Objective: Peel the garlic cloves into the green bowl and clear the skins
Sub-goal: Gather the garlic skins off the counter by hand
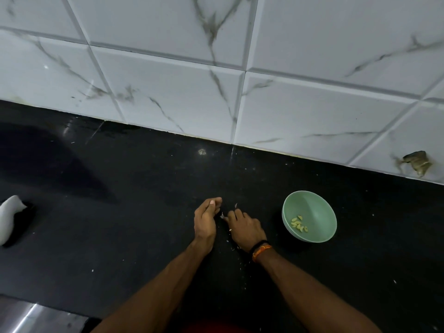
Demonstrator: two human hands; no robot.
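A green bowl (pixel 319 210) stands on the black counter (pixel 120 224) to the right of my hands, with several peeled yellowish garlic cloves (pixel 298 224) at its bottom. My left hand (pixel 206 221) is cupped with the fingers curled inward; what it holds is hidden. My right hand (pixel 243 227) lies knuckles-up close beside it, its fingertips pinching a small pale bit of garlic skin (pixel 223 215). Another skin flake (pixel 236 205) lies just beyond my right fingers. Tiny skin scraps (pixel 231 243) dot the counter between my wrists.
A white marbled tile wall (pixel 216 80) rises behind the counter, with a broken hole (pixel 416 162) at the far right. A white object (pixel 9 217) lies at the left edge. A steel surface (pixel 36 318) shows at the bottom left.
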